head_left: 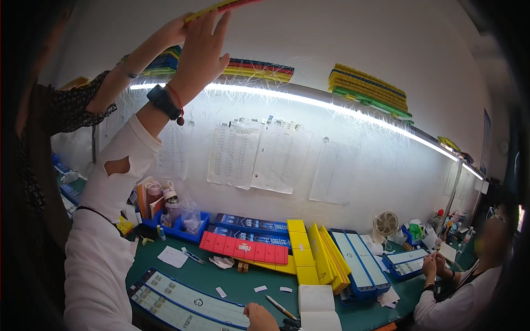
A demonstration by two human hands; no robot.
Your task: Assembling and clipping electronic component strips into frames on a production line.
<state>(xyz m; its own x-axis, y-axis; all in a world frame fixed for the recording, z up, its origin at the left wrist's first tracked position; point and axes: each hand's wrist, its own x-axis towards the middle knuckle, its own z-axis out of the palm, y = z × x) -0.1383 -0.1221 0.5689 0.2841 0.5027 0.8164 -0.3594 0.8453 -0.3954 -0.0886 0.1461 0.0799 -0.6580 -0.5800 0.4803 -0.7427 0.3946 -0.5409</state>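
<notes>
My left hand (202, 58), with a dark watch and a red cord at the wrist, is raised high. Its fingers are stretched out against a yellow-and-red strip (223, 6), which runs partly out of view. Another person's hand (175, 28), below a dark patterned sleeve, reaches the same strip from the left. At the lower edge my right hand (261, 318) is closed over the right end of a long blue-edged case (190, 302) with a pale lid, lying on the green table. Part of that hand is cut off by the frame.
A red segmented strip (243, 248) and yellow folded boards (302, 251) lie mid-table. Nearby are an open notebook (318, 306), a pen (281, 307) and blue-framed cases (361, 262). Stacked coloured strips (367, 91) rest on the lit shelf. A co-worker (466, 287) sits at right.
</notes>
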